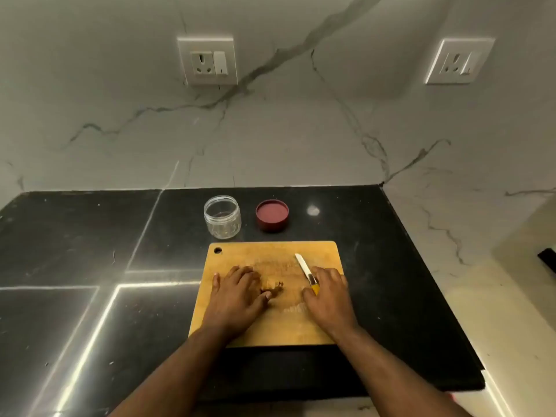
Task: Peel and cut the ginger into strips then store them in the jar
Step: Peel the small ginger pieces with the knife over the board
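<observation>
Two hands, left hand over ginger, right hand gripping knife

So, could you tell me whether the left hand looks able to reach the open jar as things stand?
Probably yes: the left hand rests on the ginger, and the jar stands just beyond the board with nothing between.

ginger half under left hand, knife handle mostly under right hand, grips unclear

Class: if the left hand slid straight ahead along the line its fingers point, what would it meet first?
Probably the ginger, just beyond the left hand fingertips on the cutting board; contact is unclear.
</observation>
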Demonstrator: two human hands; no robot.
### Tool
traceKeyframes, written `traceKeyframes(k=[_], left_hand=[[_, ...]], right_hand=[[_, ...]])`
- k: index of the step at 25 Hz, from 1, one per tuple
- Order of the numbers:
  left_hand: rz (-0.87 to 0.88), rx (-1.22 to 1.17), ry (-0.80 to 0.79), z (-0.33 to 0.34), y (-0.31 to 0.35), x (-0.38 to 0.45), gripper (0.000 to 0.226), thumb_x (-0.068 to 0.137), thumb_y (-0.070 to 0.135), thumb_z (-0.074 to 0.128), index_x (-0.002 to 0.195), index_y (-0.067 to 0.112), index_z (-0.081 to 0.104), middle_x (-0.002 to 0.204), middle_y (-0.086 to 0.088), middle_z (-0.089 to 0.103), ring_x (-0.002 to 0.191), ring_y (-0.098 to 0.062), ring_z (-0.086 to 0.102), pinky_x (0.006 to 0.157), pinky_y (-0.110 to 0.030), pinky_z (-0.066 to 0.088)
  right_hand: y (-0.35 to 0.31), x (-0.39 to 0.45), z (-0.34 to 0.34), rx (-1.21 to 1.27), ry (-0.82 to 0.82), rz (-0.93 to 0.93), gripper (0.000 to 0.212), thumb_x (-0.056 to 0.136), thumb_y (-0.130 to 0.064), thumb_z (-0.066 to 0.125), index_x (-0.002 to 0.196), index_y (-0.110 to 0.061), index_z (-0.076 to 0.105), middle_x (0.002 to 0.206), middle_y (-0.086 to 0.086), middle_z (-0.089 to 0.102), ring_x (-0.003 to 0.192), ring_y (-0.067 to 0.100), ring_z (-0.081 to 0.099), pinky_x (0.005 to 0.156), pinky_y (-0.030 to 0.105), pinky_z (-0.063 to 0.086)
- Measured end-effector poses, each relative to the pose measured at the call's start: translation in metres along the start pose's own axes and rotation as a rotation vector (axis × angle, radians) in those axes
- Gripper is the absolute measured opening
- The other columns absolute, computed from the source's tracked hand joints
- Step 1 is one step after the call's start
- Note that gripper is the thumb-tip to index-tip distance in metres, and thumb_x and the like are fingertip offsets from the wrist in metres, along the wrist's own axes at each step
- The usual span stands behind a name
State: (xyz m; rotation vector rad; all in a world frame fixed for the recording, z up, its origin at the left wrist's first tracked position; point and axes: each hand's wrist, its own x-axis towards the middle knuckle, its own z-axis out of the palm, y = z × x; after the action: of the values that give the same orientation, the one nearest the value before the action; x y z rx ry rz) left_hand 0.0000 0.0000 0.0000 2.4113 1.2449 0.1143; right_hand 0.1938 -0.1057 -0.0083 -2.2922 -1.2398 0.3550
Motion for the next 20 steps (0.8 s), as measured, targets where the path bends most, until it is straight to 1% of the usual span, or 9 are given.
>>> traceKeyframes(k=[2, 4, 7, 9, 11, 13, 15, 17, 20], left_hand=[[0.034, 0.012, 0.035, 0.007, 0.001, 0.004, 0.051, 0.097, 0.060, 0.044, 0.142, 0.035, 0.047, 0.158, 0.010, 0.033, 0.152, -0.012, 0.014, 0.125, -0.051, -0.002], [0.020, -0.018, 0.062, 0.012, 0.006, 0.003, 0.044, 0.098, 0.056, 0.045, 0.136, 0.035, 0.052, 0.155, 0.011, 0.039, 0.151, -0.010, 0.019, 0.125, -0.051, 0.000], [0.008, -0.056, 0.091, 0.023, 0.019, 0.001, 0.041, 0.096, 0.059, 0.047, 0.128, 0.036, 0.059, 0.150, 0.011, 0.045, 0.149, -0.011, 0.022, 0.124, -0.053, 0.000], [-0.003, -0.088, 0.113, 0.029, 0.025, -0.004, 0.040, 0.095, 0.058, 0.050, 0.124, 0.033, 0.062, 0.149, 0.010, 0.047, 0.151, -0.013, 0.020, 0.124, -0.053, -0.001], [-0.022, -0.072, 0.143, 0.031, 0.026, -0.008, 0.045, 0.094, 0.058, 0.052, 0.130, 0.032, 0.060, 0.151, 0.009, 0.044, 0.153, -0.015, 0.016, 0.124, -0.054, -0.001], [-0.032, -0.023, 0.141, 0.026, 0.027, -0.006, 0.055, 0.095, 0.060, 0.050, 0.143, 0.033, 0.049, 0.155, 0.009, 0.041, 0.152, -0.018, 0.015, 0.123, -0.053, 0.001], [0.015, 0.026, 0.117, 0.020, 0.031, -0.001, 0.056, 0.096, 0.060, 0.048, 0.146, 0.034, 0.046, 0.151, 0.010, 0.047, 0.148, -0.018, 0.024, 0.124, -0.049, 0.012], [0.074, 0.058, 0.102, 0.015, 0.039, 0.004, 0.049, 0.097, 0.057, 0.050, 0.139, 0.034, 0.055, 0.140, 0.010, 0.058, 0.137, -0.017, 0.036, 0.116, -0.041, 0.029], [0.063, -0.007, 0.110, 0.011, 0.037, 0.007, 0.041, 0.097, 0.048, 0.057, 0.135, 0.032, 0.060, 0.134, 0.009, 0.061, 0.126, -0.015, 0.047, 0.105, -0.036, 0.041]], right_hand=[[0.002, 0.002, 0.003, -0.030, 0.051, -0.044, 0.043, 0.092, -0.036, 0.060, 0.133, -0.022, 0.055, 0.128, -0.003, 0.053, 0.118, 0.018, 0.044, 0.103, 0.033, 0.040], [0.008, -0.002, 0.004, -0.069, 0.081, -0.106, 0.039, 0.094, -0.036, 0.058, 0.130, -0.020, 0.057, 0.126, -0.003, 0.054, 0.115, 0.017, 0.045, 0.100, 0.035, 0.043], [0.021, -0.002, 0.002, -0.084, 0.077, -0.134, 0.034, 0.096, -0.034, 0.056, 0.127, -0.020, 0.059, 0.123, -0.004, 0.056, 0.112, 0.017, 0.046, 0.098, 0.033, 0.043], [0.032, -0.002, -0.003, -0.087, 0.069, -0.154, 0.033, 0.097, -0.029, 0.056, 0.127, -0.018, 0.060, 0.123, -0.002, 0.057, 0.111, 0.018, 0.047, 0.098, 0.036, 0.044], [0.039, -0.002, -0.009, -0.045, 0.039, -0.155, 0.033, 0.096, -0.023, 0.058, 0.128, -0.017, 0.060, 0.124, -0.002, 0.058, 0.113, 0.019, 0.046, 0.100, 0.038, 0.044], [0.034, 0.002, -0.016, 0.038, 0.017, -0.090, 0.038, 0.095, -0.019, 0.060, 0.133, -0.019, 0.057, 0.123, -0.003, 0.058, 0.116, 0.018, 0.046, 0.102, 0.034, 0.042], [0.025, 0.007, -0.020, 0.058, 0.006, -0.040, 0.041, 0.095, -0.019, 0.060, 0.136, -0.020, 0.056, 0.121, -0.002, 0.059, 0.117, 0.019, 0.049, 0.101, 0.033, 0.043], [0.018, 0.006, -0.020, 0.031, -0.024, -0.027, 0.042, 0.096, -0.022, 0.060, 0.137, -0.022, 0.055, 0.125, -0.002, 0.058, 0.121, 0.020, 0.049, 0.102, 0.035, 0.044], [0.016, 0.001, -0.022, -0.020, -0.048, 0.003, 0.042, 0.097, -0.030, 0.060, 0.138, -0.023, 0.054, 0.130, -0.001, 0.057, 0.123, 0.020, 0.047, 0.100, 0.034, 0.042]])
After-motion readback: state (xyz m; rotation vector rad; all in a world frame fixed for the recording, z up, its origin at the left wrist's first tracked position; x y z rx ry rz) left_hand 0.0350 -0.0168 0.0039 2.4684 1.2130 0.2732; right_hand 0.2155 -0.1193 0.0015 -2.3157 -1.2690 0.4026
